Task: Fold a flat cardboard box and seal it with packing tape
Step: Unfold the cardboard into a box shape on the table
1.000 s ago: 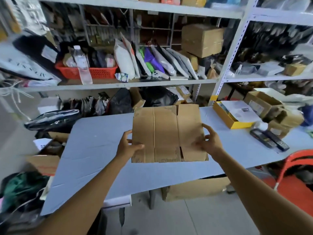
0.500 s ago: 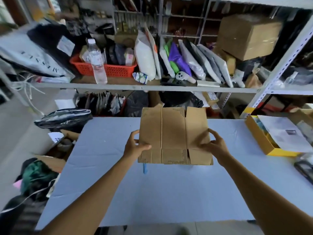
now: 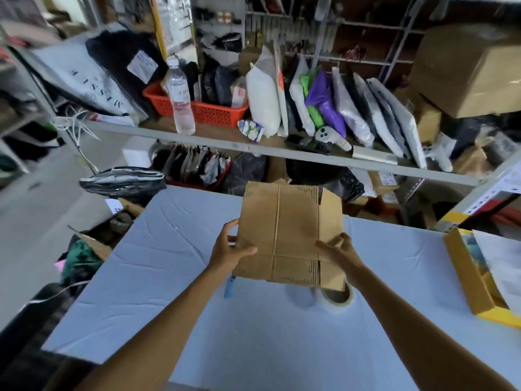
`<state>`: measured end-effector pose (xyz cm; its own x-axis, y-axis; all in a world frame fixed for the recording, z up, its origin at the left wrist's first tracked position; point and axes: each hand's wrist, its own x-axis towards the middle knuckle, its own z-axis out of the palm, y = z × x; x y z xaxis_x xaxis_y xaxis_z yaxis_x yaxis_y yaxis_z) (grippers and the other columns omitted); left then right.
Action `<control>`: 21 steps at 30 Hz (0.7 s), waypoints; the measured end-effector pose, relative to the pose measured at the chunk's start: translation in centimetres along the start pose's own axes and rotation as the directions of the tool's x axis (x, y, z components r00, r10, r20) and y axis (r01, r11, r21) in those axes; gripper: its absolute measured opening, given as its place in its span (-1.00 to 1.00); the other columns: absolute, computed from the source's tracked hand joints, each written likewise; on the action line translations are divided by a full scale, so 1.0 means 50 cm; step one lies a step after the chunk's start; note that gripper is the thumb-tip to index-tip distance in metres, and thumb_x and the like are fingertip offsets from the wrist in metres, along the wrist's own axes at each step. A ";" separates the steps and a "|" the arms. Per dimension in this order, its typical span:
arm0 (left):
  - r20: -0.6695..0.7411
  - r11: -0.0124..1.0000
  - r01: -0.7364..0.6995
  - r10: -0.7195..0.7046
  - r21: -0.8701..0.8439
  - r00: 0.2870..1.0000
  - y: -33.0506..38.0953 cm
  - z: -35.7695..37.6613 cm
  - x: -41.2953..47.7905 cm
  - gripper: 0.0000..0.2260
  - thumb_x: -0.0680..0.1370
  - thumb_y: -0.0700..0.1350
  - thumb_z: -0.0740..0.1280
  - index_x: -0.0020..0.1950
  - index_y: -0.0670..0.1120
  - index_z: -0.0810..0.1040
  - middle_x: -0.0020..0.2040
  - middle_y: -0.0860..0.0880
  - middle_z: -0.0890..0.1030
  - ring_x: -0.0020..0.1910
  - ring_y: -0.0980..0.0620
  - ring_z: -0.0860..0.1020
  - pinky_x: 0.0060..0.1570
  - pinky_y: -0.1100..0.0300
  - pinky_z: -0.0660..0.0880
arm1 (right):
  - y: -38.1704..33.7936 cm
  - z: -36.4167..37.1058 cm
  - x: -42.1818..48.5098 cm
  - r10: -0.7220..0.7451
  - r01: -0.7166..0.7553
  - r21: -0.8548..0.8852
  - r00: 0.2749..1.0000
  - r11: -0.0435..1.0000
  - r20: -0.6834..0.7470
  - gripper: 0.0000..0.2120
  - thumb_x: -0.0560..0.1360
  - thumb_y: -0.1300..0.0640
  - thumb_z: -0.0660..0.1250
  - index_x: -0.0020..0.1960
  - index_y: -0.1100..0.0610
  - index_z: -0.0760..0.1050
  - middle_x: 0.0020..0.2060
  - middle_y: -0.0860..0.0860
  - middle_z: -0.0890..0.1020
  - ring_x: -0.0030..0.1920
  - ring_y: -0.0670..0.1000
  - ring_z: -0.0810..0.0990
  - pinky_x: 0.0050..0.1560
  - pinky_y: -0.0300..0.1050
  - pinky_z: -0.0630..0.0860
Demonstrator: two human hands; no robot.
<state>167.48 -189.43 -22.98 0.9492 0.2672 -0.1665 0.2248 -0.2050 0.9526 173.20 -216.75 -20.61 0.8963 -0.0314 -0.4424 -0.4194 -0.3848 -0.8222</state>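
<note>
The flat cardboard box (image 3: 284,232) is held up in the air over the pale blue table (image 3: 169,263), its broad face turned towards the person and tilted a little away at the top, clear of the tabletop. The left hand (image 3: 228,249) grips its left edge low down, thumb laid across the front face and fingers wrapped behind. The right hand (image 3: 338,252) pinches the right side near the lower crease, fingers curled round the edge of the narrower panel, which already stands slightly out of plane from the rest. Judging by the corrugated edges and pressed score lines, the board is light and fairly stiff across each panel but ready to hinge along the creases, so the best hold is on opposite side panels near the vertical folds, where pushing inwards should open the sleeve into a square. The slotted end flaps look floppy and would bend or tear if used as handles. A roll of clear packing tape (image 3: 338,297) lies on the table just under the box's lower right corner, partly hidden by it, and a small blue tool (image 3: 229,287) lies below the left hand — what it is I cannot tell
</note>
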 end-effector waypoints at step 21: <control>0.105 0.970 0.120 -0.099 -0.210 0.989 -0.002 -0.019 0.056 -0.49 0.45 -0.30 0.43 0.35 -0.01 0.42 0.21 -0.09 0.53 0.07 0.02 0.54 -0.19 0.30 0.55 | -0.013 0.001 0.044 -0.022 -0.003 0.106 0.972 0.994 0.234 -0.08 0.20 0.12 0.60 0.47 0.00 0.25 0.24 0.11 0.55 0.17 0.16 0.53 0.15 0.20 0.44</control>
<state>169.93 -187.77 -23.31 0.9400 0.1857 -0.2862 0.2855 0.0311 0.9579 175.45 -216.53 -21.08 0.8468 0.1935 -0.4954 -0.4347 -0.2850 -0.8543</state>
